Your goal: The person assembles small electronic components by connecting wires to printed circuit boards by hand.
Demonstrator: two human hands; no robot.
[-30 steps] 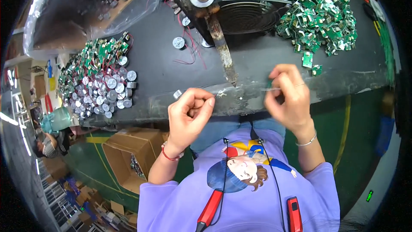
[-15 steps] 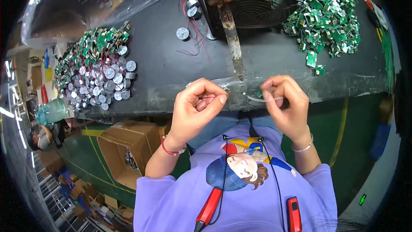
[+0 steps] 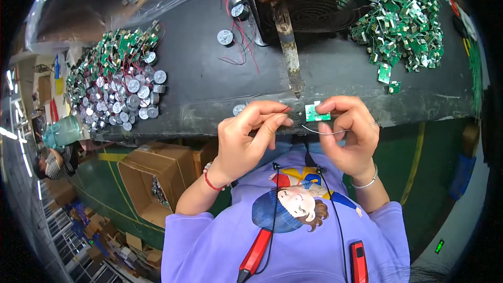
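Now holding one green board right of centre, long axis left-to-right, free end leftward, and one pale wire, in a tightly pinched right hand. Gripping one red wire in the left hand, pinched nearly closed; beyond, facing one down-pointing soldering iron.

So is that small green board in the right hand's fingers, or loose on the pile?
In the fingers: a fingertip of the right hand overlaps the small green board, away from the green pile.
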